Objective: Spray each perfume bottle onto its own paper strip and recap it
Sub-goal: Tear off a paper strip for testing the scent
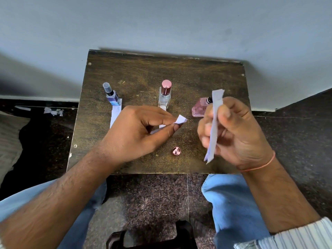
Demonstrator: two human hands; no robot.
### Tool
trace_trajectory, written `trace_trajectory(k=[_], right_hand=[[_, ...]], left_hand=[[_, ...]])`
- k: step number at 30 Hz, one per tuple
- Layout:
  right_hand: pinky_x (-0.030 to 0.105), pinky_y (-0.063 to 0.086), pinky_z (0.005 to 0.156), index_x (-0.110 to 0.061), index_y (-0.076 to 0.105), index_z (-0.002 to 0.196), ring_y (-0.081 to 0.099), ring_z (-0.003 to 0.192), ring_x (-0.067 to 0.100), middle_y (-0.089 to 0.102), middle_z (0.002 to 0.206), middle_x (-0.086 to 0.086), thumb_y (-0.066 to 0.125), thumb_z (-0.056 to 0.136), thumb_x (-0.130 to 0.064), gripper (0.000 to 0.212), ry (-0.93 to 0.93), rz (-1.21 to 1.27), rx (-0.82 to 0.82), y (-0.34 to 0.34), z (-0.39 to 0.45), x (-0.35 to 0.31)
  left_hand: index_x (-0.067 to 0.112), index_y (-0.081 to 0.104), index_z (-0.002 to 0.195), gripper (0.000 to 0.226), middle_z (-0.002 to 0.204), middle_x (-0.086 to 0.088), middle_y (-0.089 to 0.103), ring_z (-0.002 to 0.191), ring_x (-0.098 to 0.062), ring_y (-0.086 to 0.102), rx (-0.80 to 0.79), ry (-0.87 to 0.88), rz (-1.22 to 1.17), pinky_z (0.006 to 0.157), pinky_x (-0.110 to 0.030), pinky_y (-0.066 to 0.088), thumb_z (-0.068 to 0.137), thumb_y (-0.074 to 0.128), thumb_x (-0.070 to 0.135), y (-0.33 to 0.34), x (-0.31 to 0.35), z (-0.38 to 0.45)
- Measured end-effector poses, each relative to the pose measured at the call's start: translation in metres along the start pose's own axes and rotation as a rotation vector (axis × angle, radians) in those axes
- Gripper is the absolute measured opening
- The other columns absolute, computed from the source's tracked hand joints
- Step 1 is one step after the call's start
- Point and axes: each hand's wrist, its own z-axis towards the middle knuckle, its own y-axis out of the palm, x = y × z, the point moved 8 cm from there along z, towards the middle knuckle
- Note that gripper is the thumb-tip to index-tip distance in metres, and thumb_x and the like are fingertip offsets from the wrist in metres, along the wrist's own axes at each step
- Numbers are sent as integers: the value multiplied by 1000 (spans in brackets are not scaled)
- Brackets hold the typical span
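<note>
Three perfume bottles stand on a small dark wooden table (136, 72). The blue bottle (112, 95) at left wears a clear cap and stands on a white paper strip (115, 115). The clear middle bottle (165, 95) has a pink metallic cap. The pink bottle (199, 108) at right is uncapped, and its round pink cap (176, 151) lies near the table's front. My left hand (142, 133) pinches a small piece of paper (180, 120) over the middle strip. My right hand (235, 130) holds a long paper strip (214, 124) upright in front of the pink bottle.
The table stands against a pale wall (161, 24) on a dark speckled floor (152, 198). Torn paper scraps (53, 111) lie on the floor at left. My knees in blue jeans (231, 203) flank the table's front edge, with a black object (152, 236) between them.
</note>
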Motion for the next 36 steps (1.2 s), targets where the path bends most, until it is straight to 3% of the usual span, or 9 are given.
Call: trace_trajectory(k=[6,10,13,15,20,22,25,30,36], right_hand=[[29,28,42,-24,81,75,45,60,27,14,70,30,101,62,-46,32,-32,-143,131,-41,-9,-29],[22,45,49,-23,80,71,17,66,43,42,67,17,106,49,-50,43,-13,-256,337,-90,-24,-51],[25,43,50,-23,82,74,43,55,25,63,65,10,100,51,-51,40,74,-448,499,-119,-36,-60],[25,40,44,-18,82,78,57,51,13,71,64,1,90,62,-44,31,156,-602,543,-130,-39,-57],[25,43,45,-12,81,92,62,51,7,79,74,9,85,86,-23,13,311,-856,603,-151,-41,-47],[25,46,45,-12,81,95,62,50,8,78,73,4,87,87,-24,16,340,-948,641,-160,-42,-45],[24,48,44,-12,81,97,62,53,12,80,80,9,88,86,-27,19,344,-992,653,-165,-39,-43],[27,56,50,-15,81,96,65,54,14,80,85,11,90,85,-28,19,333,-1028,669,-164,-36,-44],[35,60,55,-24,73,107,66,58,20,76,92,15,94,78,-38,39,311,-1086,702,-164,-37,-48]], left_hand=[[11,86,110,17,107,2,84,97,-14,78,-15,-147,-219,85,-21,54,97,79,20,10,-11,2],[10,85,113,21,111,-11,81,106,-34,76,22,-205,-355,95,-45,60,97,77,21,8,-18,6],[25,86,112,22,108,-17,81,90,-49,70,31,-285,-499,89,-56,56,90,82,29,11,-21,5],[28,85,109,24,99,-16,80,84,-39,61,20,-340,-591,84,-58,50,85,86,26,17,-19,4],[24,60,90,30,85,6,76,75,-30,57,9,-374,-639,70,-35,58,77,87,16,22,-15,5],[29,66,83,25,86,4,75,77,-35,58,-1,-365,-644,74,-42,58,77,87,17,22,-12,4],[31,85,93,15,93,-13,80,74,-48,60,-1,-355,-602,80,-57,52,78,88,26,19,-10,4],[35,86,111,36,96,-52,63,76,-40,51,-58,-364,-561,80,-53,38,81,91,52,18,-13,0],[21,84,110,30,108,-11,85,88,-15,72,-50,-369,-535,85,-27,63,80,85,18,14,-3,1]])
